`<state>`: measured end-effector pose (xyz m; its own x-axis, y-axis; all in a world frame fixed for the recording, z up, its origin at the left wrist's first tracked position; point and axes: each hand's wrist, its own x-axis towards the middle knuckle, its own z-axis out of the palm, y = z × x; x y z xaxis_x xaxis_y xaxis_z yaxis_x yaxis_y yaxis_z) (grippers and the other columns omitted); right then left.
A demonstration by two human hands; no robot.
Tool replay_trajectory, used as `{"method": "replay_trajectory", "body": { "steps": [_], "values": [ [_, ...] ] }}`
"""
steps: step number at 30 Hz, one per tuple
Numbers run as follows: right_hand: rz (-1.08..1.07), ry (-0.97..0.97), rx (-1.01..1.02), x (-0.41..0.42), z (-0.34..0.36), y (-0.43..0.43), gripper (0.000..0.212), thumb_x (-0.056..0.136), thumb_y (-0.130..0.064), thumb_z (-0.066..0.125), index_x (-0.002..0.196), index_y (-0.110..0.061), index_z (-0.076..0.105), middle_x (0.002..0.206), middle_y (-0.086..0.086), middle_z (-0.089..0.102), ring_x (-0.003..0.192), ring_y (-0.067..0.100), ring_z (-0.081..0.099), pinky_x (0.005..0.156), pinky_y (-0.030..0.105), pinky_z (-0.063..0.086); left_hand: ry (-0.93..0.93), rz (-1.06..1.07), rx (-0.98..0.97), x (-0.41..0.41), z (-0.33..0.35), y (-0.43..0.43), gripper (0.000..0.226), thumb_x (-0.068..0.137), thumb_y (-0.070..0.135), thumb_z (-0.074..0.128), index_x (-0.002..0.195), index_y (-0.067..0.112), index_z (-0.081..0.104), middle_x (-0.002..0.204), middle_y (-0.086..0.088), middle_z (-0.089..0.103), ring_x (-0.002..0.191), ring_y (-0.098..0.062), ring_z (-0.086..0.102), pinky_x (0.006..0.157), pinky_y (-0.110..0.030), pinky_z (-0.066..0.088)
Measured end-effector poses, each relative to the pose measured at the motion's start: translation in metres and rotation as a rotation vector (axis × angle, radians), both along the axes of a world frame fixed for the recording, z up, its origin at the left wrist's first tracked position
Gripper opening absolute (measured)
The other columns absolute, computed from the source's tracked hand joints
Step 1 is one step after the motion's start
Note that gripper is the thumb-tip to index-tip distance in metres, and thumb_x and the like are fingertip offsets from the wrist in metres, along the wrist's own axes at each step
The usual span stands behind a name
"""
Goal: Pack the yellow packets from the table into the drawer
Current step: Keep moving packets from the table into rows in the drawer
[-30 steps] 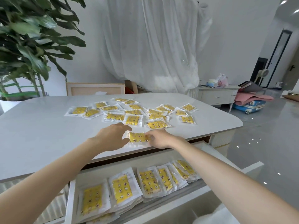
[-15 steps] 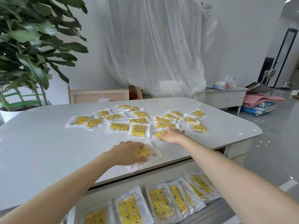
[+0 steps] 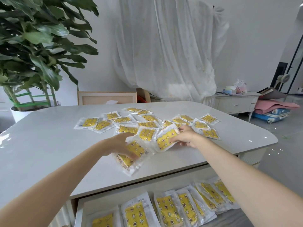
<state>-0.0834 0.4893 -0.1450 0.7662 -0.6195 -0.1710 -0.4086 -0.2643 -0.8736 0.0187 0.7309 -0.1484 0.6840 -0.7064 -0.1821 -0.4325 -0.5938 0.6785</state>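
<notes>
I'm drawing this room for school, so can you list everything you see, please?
loose yellow packets: many, yellow, scattered on table.
packed yellow packets: several, yellow, in drawer.
table: one, white, centre.
drawer: one, white, open below table.
plant: one, green, far left.
curtain: one, white, behind table.
cabinet: one, white, right background.
suitcase: one, blue, floor beside cabinet.
left hand: one, gripping loose yellow packets near table edge.
right hand: one, gripping a loose yellow packet.

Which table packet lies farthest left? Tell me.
The packet at the spread's left end, nearest the potted plant; all others lie to its right.
</notes>
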Motion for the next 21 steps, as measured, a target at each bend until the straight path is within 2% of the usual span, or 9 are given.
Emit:
{"method": "replay_trajectory", "body": {
  "steps": [1, 4, 6, 8, 11, 13, 16, 17, 21],
  "values": [
    [0.016, -0.057, 0.075, 0.000, 0.004, 0.001, 0.063, 0.071, -0.003, 0.081, 0.125, -0.005, 0.048, 0.100, 0.010, 0.065, 0.064, 0.014, 0.059, 0.046, 0.021, 0.040, 0.039, 0.044, -0.045, 0.003, 0.002, 0.005, 0.097, 0.068, 0.021, 0.085, 0.146, 0.026, 0.028, 0.148, -0.005, 0.035, 0.132, -0.022, 0.040, 0.102, -0.033, 0.039],
    [0.096, -0.221, 0.299, -0.003, 0.017, 0.011, 0.030, 0.077, -0.007, 0.077, 0.101, -0.011, 0.060, 0.088, 0.006, 0.071, 0.063, 0.014, 0.063, 0.053, 0.019, 0.046, 0.150, 0.268, -0.244, 0.018, 0.004, 0.021, 0.073, 0.073, 0.010, 0.080, 0.136, 0.012, 0.044, 0.124, -0.015, 0.059, 0.098, -0.025, 0.062, 0.077, -0.028, 0.052],
    [0.156, -0.279, 0.375, -0.001, 0.023, 0.022, 0.026, 0.078, -0.011, 0.077, 0.097, -0.015, 0.061, 0.087, 0.004, 0.072, 0.060, 0.009, 0.065, 0.055, 0.017, 0.050, 0.213, 0.392, -0.370, 0.029, 0.005, 0.032, 0.056, 0.076, 0.007, 0.077, 0.126, 0.003, 0.054, 0.115, -0.017, 0.064, 0.095, -0.029, 0.066, 0.083, -0.039, 0.055],
    [0.225, -0.295, 0.403, 0.004, 0.026, 0.035, 0.023, 0.078, -0.012, 0.077, 0.095, -0.016, 0.062, 0.090, 0.004, 0.073, 0.060, 0.007, 0.067, 0.055, 0.016, 0.052, 0.273, 0.416, -0.449, 0.034, 0.008, 0.040, 0.038, 0.081, 0.003, 0.071, 0.118, -0.002, 0.060, 0.112, -0.018, 0.066, 0.094, -0.029, 0.066, 0.091, -0.041, 0.053],
    [0.321, -0.274, 0.382, 0.013, 0.028, 0.059, 0.028, 0.078, -0.010, 0.077, 0.104, -0.013, 0.064, 0.098, 0.006, 0.073, 0.074, 0.011, 0.069, 0.061, 0.017, 0.055, 0.397, 0.340, -0.565, 0.030, 0.013, 0.041, 0.011, 0.090, 0.002, 0.059, 0.099, 0.000, 0.065, 0.097, -0.013, 0.070, 0.072, -0.017, 0.071, 0.071, -0.026, 0.059],
    [0.341, -0.268, 0.340, 0.020, 0.026, 0.073, 0.034, 0.078, -0.011, 0.076, 0.110, -0.007, 0.065, 0.099, 0.005, 0.073, 0.081, 0.013, 0.069, 0.071, 0.020, 0.058, 0.452, 0.274, -0.613, 0.024, 0.019, 0.036, 0.011, 0.094, 0.004, 0.053, 0.091, 0.003, 0.063, 0.087, -0.009, 0.069, 0.063, -0.012, 0.070, 0.061, -0.022, 0.059],
    [0.327, -0.310, 0.333, 0.030, 0.024, 0.084, 0.032, 0.082, -0.013, 0.073, 0.110, -0.002, 0.064, 0.095, 0.005, 0.071, 0.081, 0.015, 0.067, 0.077, 0.025, 0.056, 0.502, 0.175, -0.640, 0.016, 0.025, 0.026, 0.018, 0.096, 0.004, 0.049, 0.093, 0.006, 0.066, 0.091, -0.009, 0.064, 0.076, -0.016, 0.063, 0.067, -0.024, 0.058],
    [0.321, -0.326, 0.332, 0.031, 0.025, 0.085, 0.031, 0.083, -0.014, 0.072, 0.110, -0.003, 0.064, 0.095, 0.005, 0.071, 0.081, 0.015, 0.067, 0.078, 0.026, 0.055, 0.516, 0.154, -0.651, 0.014, 0.027, 0.023, 0.018, 0.096, 0.005, 0.050, 0.093, 0.007, 0.067, 0.092, -0.009, 0.063, 0.079, -0.017, 0.060, 0.068, -0.025, 0.058],
    [0.269, -0.367, 0.248, 0.035, 0.023, 0.075, 0.018, 0.082, -0.019, 0.074, 0.097, -0.014, 0.065, 0.098, 0.004, 0.070, 0.088, 0.016, 0.066, 0.081, 0.027, 0.050, 0.574, 0.186, -0.723, 0.008, 0.028, 0.014, 0.020, 0.099, 0.016, 0.046, 0.093, 0.012, 0.065, 0.082, 0.000, 0.068, 0.068, -0.010, 0.067, 0.062, -0.025, 0.058]
  ]
}}
